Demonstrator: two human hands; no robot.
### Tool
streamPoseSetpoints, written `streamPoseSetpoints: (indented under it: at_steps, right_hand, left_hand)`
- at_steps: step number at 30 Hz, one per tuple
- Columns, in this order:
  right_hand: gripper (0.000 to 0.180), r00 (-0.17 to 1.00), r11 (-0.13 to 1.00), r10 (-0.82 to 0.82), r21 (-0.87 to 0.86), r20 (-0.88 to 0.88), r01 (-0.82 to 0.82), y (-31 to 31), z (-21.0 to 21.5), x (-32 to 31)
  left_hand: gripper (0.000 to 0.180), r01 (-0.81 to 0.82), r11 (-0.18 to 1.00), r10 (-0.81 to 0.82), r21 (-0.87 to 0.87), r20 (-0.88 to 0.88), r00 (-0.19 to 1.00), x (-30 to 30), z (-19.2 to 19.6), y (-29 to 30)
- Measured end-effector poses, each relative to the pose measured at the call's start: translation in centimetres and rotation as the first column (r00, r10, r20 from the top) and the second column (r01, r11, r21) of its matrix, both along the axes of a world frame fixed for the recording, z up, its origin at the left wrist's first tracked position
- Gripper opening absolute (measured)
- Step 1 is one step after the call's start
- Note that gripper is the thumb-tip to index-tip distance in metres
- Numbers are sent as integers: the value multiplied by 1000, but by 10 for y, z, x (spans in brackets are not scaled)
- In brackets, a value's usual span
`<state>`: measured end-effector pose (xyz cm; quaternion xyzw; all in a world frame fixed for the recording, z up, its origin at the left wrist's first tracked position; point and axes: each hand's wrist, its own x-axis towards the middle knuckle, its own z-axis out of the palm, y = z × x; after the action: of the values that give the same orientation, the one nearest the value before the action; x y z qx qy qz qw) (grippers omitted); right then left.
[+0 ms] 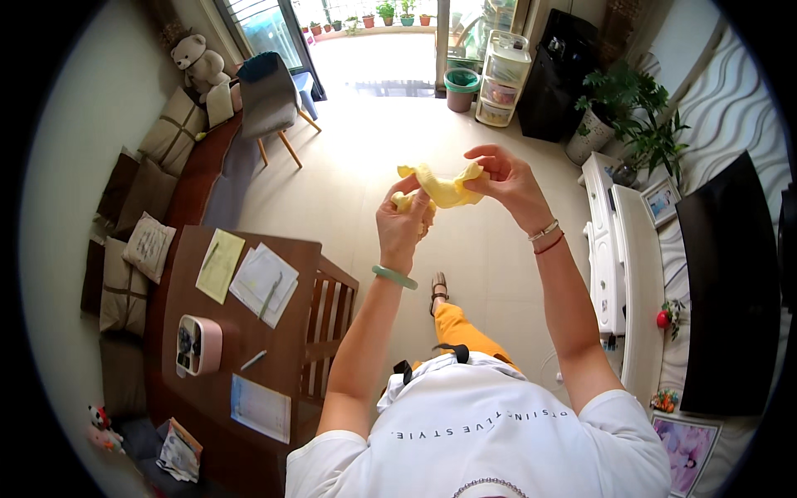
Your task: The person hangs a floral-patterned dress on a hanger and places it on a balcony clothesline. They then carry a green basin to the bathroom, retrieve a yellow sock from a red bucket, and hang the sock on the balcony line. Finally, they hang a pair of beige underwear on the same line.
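Note:
A soft, crumpled yellow cloth (444, 191) is stretched between my two hands, out in front of my chest. My left hand (400, 232), with a pale green bangle at its wrist, has its fingers closed on the cloth's left part, and a bunched bit hangs by the palm. At the other end my right hand (510, 184) pinches a corner between thumb and fingers. Its other fingers are raised and curled. The cloth sags and twists in the middle; its exact shape is hidden by the folds.
On the left a brown table (224, 249) holds papers (264, 286), a pink box (201, 344) and a pen. A slatted wooden chair (320, 324) stands beside it. A grey chair (270, 100) is farther off. White cabinets (635, 257) and a television (730, 282) line the right.

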<state>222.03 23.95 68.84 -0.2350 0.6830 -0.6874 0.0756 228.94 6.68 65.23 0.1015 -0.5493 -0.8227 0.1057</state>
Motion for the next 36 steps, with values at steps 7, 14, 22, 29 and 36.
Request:
streamPoseSetpoints:
  at_steps: [7, 14, 22, 29, 36]
  right_hand:
    - [25, 995, 986, -33, 159, -93, 47, -64, -2, -155]
    - [25, 984, 984, 141, 127, -113, -127, -143, -2, -288]
    - [36, 1000, 999, 4, 36, 28, -5, -197, -26, -451]
    - [30, 973, 999, -42, -2, 226, 43, -259, -26, -592]
    - [24, 921, 925, -113, -298, 374, 235, -277, -25, -714]
  left_hand:
    - [16, -105, 985, 106, -135, 5, 994, -149, -14, -64]
    - [23, 32, 999, -31, -39, 37, 999, -268, 19, -117]
    - [25, 46, 983, -54, 176, 41, 998, -430, 2, -187]
    - [25, 93, 982, -94, 164, -2, 996, -593, 14, -246]
    - [27, 131, 985, -135, 113, 35, 990, -731, 0, -290]
